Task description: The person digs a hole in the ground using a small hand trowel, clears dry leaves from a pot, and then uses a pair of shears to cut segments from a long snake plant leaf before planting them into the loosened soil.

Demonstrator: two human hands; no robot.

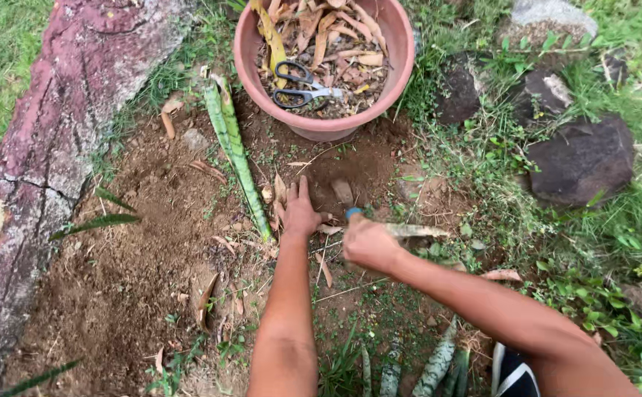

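Left hand (300, 213): I see it flat, palm down on bare brown soil | right hand (367, 242): fisted around a blue-ended tool (353, 213) | long green striped leaf (237, 151): lying just left.

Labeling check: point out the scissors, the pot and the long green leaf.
scissors (302, 85), head view, on the crossed blades near the pivot.
pot (321, 129), head view, on the front outer wall.
long green leaf (236, 151), head view, mid-length on the blade lying on the soil.

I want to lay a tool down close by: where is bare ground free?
Bare brown soil lies open between the reddish stone edging and the long green striped leaf. It is crowded around the left hand, the right hand gripping a blue-capped tool, and the pink plastic pot.
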